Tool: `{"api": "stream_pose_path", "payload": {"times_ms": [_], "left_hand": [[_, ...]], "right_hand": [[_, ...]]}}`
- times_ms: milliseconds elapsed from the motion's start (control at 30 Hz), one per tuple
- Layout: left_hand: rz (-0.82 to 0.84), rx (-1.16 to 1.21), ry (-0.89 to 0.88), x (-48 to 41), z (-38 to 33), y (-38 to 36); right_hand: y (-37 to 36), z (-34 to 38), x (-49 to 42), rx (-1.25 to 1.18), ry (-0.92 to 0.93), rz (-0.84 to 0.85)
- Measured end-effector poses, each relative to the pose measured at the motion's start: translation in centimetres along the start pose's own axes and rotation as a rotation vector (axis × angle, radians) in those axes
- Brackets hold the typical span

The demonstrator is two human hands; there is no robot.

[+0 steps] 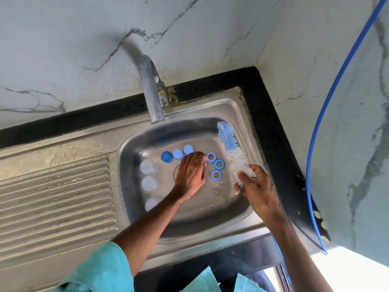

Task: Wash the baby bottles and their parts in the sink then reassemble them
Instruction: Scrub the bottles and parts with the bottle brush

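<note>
Teal sleeve (99, 268) and left forearm reach down into the steel sink (210, 230), where the left hand (190, 171) hangs palm-down, fingers bent onto the spot between the blue caps (167, 157) and blue screw rings (219, 164); whether it has pinched a part cannot be told. The right hand (259, 192) grips the bottle brush (230, 144) low on its bristles, head angled up toward the basin's far corner. Three clear bottles (148, 167) stand at the basin's left, and clear nipples (219, 191) lie near the right wrist. This looks like the scrubbing stage: next, lift one small part and bring it to the brush.
</note>
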State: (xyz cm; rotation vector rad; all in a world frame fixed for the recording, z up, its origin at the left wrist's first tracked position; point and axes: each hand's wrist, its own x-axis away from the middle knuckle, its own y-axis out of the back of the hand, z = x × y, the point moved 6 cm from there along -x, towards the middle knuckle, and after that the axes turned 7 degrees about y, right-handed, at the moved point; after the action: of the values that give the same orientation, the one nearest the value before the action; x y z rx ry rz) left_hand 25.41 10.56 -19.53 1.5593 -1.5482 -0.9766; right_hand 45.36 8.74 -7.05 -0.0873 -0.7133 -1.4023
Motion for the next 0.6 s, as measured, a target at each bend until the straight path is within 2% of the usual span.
{"api": "stream_pose_path", "payload": {"times_ms": [200, 433, 600], "left_hand": [[0.17, 0.002, -0.005, -2.3, -0.8, -3.1], [0.405, -0.224, -0.068, -5.1, -0.6, -7.4], [0.399, -0.162, -0.031, -4.7, 0.7, -8.4]], "right_hand": [[0.0, -1.1, 0.6, 0.037, 0.012, -0.022], [0.4, -2.2, 0.6, -0.008, -0.009, -0.043], [0.6, -3.0, 0.4, -0.066, -0.018, -0.029]]}}
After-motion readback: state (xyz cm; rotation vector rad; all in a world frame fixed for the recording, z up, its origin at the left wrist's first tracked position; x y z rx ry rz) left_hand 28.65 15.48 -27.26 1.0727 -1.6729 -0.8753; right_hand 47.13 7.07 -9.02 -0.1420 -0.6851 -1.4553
